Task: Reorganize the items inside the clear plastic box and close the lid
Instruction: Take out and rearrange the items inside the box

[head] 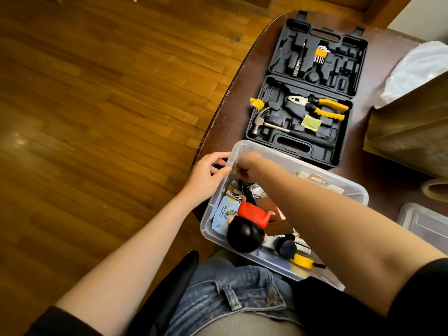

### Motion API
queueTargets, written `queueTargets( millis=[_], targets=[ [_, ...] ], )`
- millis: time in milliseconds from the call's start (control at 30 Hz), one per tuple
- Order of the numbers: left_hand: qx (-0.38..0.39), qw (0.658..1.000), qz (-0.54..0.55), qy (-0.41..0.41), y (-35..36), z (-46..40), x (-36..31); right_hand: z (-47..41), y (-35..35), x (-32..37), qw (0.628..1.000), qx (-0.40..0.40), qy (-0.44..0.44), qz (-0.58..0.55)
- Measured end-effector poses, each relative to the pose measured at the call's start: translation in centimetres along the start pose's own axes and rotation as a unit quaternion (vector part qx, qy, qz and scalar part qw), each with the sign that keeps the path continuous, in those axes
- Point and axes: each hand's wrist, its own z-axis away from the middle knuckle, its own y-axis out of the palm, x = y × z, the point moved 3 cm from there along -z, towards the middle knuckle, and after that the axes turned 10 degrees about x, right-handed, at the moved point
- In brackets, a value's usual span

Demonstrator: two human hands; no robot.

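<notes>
Two hands are at the far-left corner of the clear plastic box (pixel 351 190), which sits on the table's (pixel 378 166) near edge against my lap. My left hand (pixel 207 174) curls over the box's corner wall, steadying it; my right hand (pixel 244 166) reaches inside with fingers bent, pinching something too small to make out. I should keep the corner braced and lift straight up, clear of the doll (pixel 249 226) lying across the wet wipes (pixel 224 214). The yellow tape (pixel 303 260) crowds the near side. The lid (pixel 426 224) waits on my right; the open tool case (pixel 308 88) sits just beyond the box.
</notes>
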Motion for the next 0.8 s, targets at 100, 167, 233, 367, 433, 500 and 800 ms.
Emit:
queueTargets(
  millis=[100,167,233,367,433,500,800],
  targets=[
    [-0.022,0.999,-0.027,0.005,-0.2,-0.1,-0.5,2.2,-0.2,0.5,1.000,-0.006,0.002,-0.009],
    [-0.074,0.995,-0.068,0.015,-0.3,0.0,-1.2,4.3,-0.6,0.7,0.998,0.020,-0.027,-0.056],
    [-0.110,0.991,-0.072,0.040,-0.2,0.2,-2.4,6.7,-1.3,0.7,0.993,0.057,-0.057,-0.090],
    [0.022,0.999,-0.025,0.043,2.2,0.1,-6.1,11.1,-4.5,0.0,0.983,0.090,-0.128,-0.091],
    [0.119,0.993,0.009,0.023,4.4,0.0,-7.7,12.7,-6.4,-0.9,0.978,0.092,-0.160,-0.102],
    [0.173,0.984,0.029,0.013,6.7,0.0,-9.2,13.9,-8.5,-2.0,0.972,0.081,-0.193,-0.108],
    [0.223,0.975,0.016,0.014,14.1,0.3,-12.6,16.2,-13.1,-8.1,0.951,-0.039,-0.284,-0.120]
  ],
)
